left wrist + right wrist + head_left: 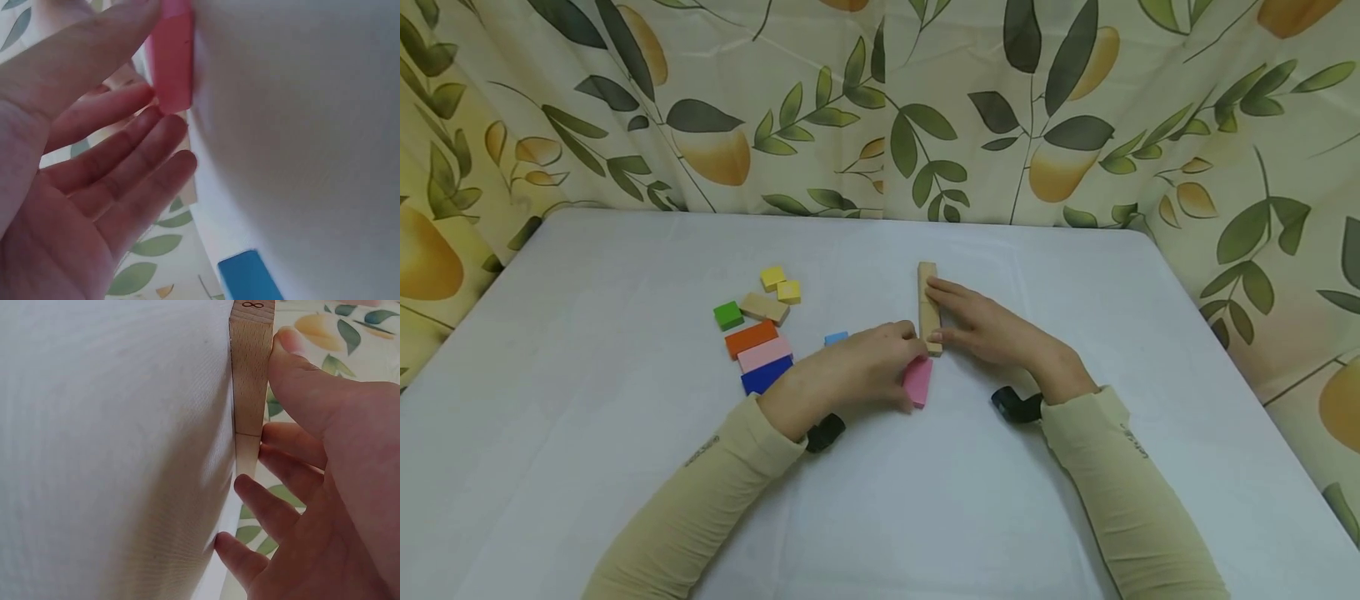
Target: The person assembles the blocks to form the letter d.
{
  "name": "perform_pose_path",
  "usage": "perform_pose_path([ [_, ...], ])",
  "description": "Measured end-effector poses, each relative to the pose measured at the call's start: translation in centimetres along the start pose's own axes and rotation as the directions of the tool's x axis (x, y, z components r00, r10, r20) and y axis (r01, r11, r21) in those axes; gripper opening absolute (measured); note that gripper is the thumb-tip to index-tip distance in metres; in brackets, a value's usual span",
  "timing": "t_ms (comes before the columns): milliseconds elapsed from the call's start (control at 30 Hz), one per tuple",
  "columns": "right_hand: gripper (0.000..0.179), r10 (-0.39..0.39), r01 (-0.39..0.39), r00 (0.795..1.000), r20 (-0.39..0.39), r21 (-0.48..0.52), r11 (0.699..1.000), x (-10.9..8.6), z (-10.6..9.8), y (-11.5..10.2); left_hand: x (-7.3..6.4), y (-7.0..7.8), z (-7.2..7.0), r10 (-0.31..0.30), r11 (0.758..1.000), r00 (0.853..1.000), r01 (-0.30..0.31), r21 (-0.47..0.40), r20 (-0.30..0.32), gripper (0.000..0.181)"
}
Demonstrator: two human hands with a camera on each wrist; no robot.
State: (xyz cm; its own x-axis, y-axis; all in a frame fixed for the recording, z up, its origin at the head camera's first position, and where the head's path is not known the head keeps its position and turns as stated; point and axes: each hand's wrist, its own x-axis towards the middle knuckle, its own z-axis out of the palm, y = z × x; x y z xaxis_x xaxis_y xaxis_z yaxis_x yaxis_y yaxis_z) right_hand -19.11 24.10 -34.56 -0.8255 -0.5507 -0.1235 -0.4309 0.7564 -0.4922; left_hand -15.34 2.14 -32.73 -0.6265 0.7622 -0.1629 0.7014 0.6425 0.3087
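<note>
My left hand [868, 362] pinches a pink block [917, 383] between thumb and fingers, flat on the table near the close end of a wooden strip. In the left wrist view the pink block [174, 59] stands between thumb and forefinger, the other fingers loosely spread. The plain wooden strip [928, 304] runs away from me; the right wrist view shows a seam across the wooden blocks [251, 381] and a figure-like mark on the near end. My right hand [988, 323] touches its right side with thumb and fingertips, fingers nearly straight.
Left of the hands lie orange [751, 339], light pink [764, 354] and dark blue [766, 375] blocks, with a green block [728, 315], a wooden block [765, 307] and two yellow blocks [772, 278] beyond. A light blue block [836, 338] is partly behind my left hand.
</note>
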Motion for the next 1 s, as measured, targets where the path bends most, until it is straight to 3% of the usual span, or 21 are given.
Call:
perform_pose_path([
  [533, 0.06, -0.017, 0.017, 1.0, -0.001, -0.007, 1.0, 0.0, 0.0, 0.2, 0.3, 0.3, 0.6, -0.021, 0.998, 0.996, 0.025, 0.05, -0.087, 0.064],
  [833, 0.052, -0.031, 0.031, 0.999, -0.014, 0.0, 1.0, 0.0, -0.1, 0.2, 0.6, 1.0, 1.0, -0.102, 0.989, 0.993, 0.108, 0.098, -0.065, 0.069],
  [1000, 0.051, -0.034, 0.033, 0.999, -0.025, -0.019, 0.999, 0.1, -0.2, 0.2, 0.5, 1.3, 1.0, -0.111, 0.984, 0.991, 0.12, 0.135, -0.074, 0.068],
])
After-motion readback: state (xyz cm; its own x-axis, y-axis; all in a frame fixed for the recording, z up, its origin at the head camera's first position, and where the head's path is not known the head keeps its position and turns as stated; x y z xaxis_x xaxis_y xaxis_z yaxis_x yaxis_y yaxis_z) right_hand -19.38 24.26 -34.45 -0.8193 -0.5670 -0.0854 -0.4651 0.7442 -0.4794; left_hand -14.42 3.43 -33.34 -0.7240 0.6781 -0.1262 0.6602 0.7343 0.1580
